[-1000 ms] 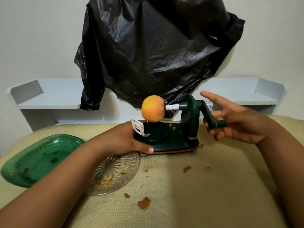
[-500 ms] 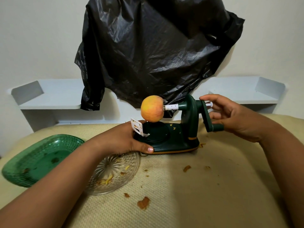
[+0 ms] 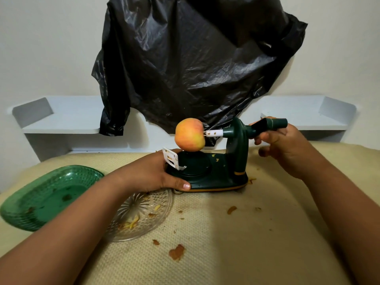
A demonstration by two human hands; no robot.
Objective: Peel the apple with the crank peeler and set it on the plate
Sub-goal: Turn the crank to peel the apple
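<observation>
A yellow-red apple (image 3: 190, 134), skin still on, is spiked on the white prong of a dark green crank peeler (image 3: 218, 171) standing mid-table. My left hand (image 3: 150, 173) grips the left end of the peeler's base, thumb along its front edge, beside the white blade arm (image 3: 170, 158). My right hand (image 3: 281, 142) holds the crank handle (image 3: 271, 124), which points up and to the right. A clear cut-glass plate (image 3: 148, 212) lies in front of the peeler, partly under my left forearm.
A green glass dish (image 3: 45, 196) sits at the left edge of the tan cloth (image 3: 246, 243). Peel scraps (image 3: 176, 251) dot the cloth. A black plastic bag (image 3: 195, 64) hangs on the wall above white shelves (image 3: 61, 120).
My right hand has closed on the crank handle and swung it from low on the right up to the top. The left hand and the apple's place are unchanged.
</observation>
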